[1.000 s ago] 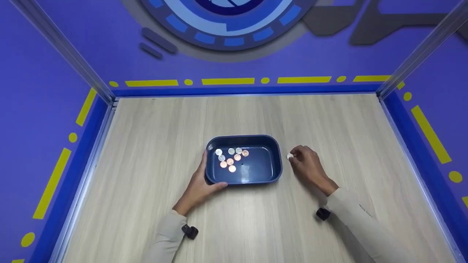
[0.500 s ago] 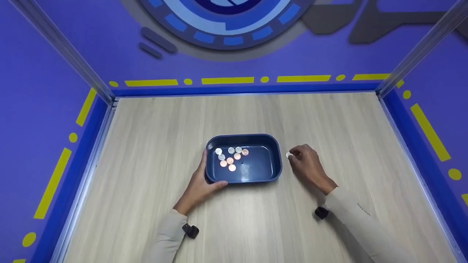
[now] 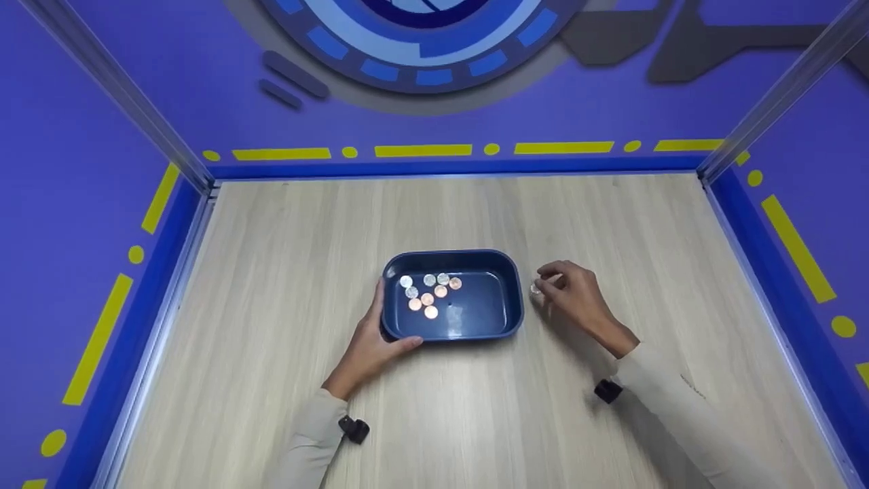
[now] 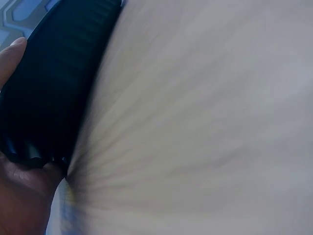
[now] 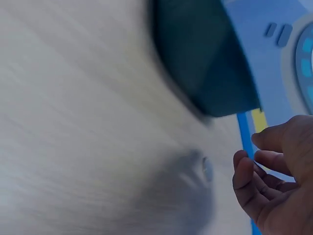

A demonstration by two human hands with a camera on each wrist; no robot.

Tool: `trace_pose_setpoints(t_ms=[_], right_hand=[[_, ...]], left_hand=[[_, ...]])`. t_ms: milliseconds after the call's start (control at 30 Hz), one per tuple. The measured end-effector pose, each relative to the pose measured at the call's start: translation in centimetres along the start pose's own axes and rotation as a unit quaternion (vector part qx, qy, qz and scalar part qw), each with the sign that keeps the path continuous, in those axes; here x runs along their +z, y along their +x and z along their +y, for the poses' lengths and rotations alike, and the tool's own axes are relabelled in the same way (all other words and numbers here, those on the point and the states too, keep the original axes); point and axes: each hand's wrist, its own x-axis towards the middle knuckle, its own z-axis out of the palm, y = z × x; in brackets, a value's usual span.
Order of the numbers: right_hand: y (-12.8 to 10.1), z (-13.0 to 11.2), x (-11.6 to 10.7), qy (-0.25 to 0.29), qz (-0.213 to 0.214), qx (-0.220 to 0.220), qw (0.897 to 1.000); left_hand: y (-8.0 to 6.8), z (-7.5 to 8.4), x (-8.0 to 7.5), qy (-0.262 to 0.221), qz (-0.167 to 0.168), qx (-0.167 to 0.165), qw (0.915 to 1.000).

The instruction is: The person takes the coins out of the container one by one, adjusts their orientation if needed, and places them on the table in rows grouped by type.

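Note:
A dark blue tray (image 3: 510,299) sits mid-table with several silver and copper coins (image 3: 428,296) in its left half. My left hand (image 3: 372,343) grips the tray's near-left corner, thumb along the front rim; the left wrist view shows the tray's ribbed wall (image 4: 54,83) against my palm. A silver coin (image 3: 535,289) lies on the table just right of the tray. My right hand (image 3: 574,295) hovers beside it with loosely curled fingers. In the right wrist view the coin (image 5: 207,169) lies apart from my fingertips (image 5: 243,169), which hold nothing.
The wooden table (image 3: 611,224) is walled by purple panels with a blue base strip (image 3: 448,166) at the back and sides. Metal posts (image 3: 760,115) stand at the back corners. Small black wrist cameras (image 3: 607,390) hang under both sleeves.
My right hand, which pinched the silver coin, has lifted and drawn back to the right, leaving the coin beside the tray. The left hand and the tray have not moved.

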Motion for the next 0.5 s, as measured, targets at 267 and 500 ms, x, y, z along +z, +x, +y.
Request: trace_pose_setpoints(t_ms=[267,500], right_hand=[[0.3,-3.0,-0.4,0.006,-0.006,-0.04,0.999],[0.9,-4.9,0.6,0.017,-0.039,-0.072,0.997]], left_hand=[[0.0,0.2,0.0,0.003,-0.002,-0.002,1.0],[-0.1,0.1,-0.1,-0.008,-0.007,0.008,0.9999]])
